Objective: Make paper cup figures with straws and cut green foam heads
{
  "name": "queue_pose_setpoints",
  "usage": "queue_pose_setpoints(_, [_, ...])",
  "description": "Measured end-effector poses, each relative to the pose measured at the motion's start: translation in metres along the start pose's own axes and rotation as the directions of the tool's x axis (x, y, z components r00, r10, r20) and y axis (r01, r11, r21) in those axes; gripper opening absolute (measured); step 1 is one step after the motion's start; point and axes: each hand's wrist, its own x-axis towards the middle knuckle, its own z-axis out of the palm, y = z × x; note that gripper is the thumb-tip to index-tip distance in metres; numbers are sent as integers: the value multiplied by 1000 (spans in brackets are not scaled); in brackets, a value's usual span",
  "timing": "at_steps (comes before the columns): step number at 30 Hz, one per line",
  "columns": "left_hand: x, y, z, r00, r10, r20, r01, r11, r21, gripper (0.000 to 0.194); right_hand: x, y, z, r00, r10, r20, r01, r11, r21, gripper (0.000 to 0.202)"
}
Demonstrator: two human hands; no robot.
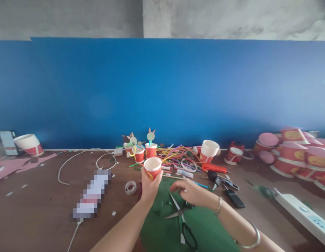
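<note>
I see the left hand (pixel 149 185) wrapped around the paper cup (pixel 152 168), held upright beyond the green sheet (pixel 215 231), and I judge that too hard a squeeze would buckle its wall. The right hand (pixel 190 191) is loosely curled (I can't tell whether it pinches anything), and a careless dip could catch the nearby scissors (pixel 181 212), whose blades stand apart. Decorated cups (pixel 151 152) and coloured strips (pixel 175 157) crowd the way forward, with a tape roll (pixel 130 192) leftward.
</note>
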Motion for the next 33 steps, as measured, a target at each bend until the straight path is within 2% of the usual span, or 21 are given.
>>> queue_pose_setpoints(2, [-1, -1, 1, 999, -6, 38, 6, 1000, -21, 50, 16, 5, 4, 972, 78, -220, -116, 980, -165, 42])
queue_pose_setpoints(3, [-2, -2, 1, 998, -13, 60, 15, 999, -38, 51, 24, 9, 6, 962, 91, -257, -158, 954, -254, 40])
queue_pose_setpoints(5, [-2, -4, 1, 994, -30, 101, 37, 997, -75, 53, 37, 15, 10, 959, 135, -250, -223, 903, -367, 38])
queue_pose_setpoints(9, [-4, -6, 1, 989, -49, 136, 65, 991, -115, 56, 49, 20, 10, 964, 155, -215, -234, 877, -419, 30])
queue_pose_setpoints(13, [-4, -5, 2, 989, -59, 132, 78, 987, -139, 59, 46, 21, 9, 974, 122, -189, -196, 872, -448, 27])
queue_pose_setpoints(19, [-5, -3, 1, 989, -59, 133, 78, 987, -141, 58, 44, 25, 17, 974, 43, -223, -131, 909, -395, 34])
queue_pose_setpoints(22, [-4, -3, 0, 991, -58, 125, 75, 988, -136, 57, 45, 23, 18, 973, 95, -210, -175, 899, -402, 37])
queue_pose_setpoints(25, [-4, -1, 0, 992, -47, 117, 62, 990, -126, 58, 45, 18, 12, 963, 94, -251, -200, 875, -441, 38])
queue_pose_setpoints(29, [-3, 4, 1, 995, -65, 78, 73, 992, -106, 54, 39, 10, -5, 916, 70, -395, -239, 886, -397, 22])
queue_pose_setpoints(31, [-2, 5, 2, 995, -87, 52, 93, 990, -108, 52, 36, 6, -14, 861, 47, -507, -229, 925, -304, 13])
queue_pose_setpoints(33, [-1, 3, 2, 994, -107, 36, 110, 987, -119, 55, 34, 2, -19, 788, 27, -615, -154, 976, -155, 8])
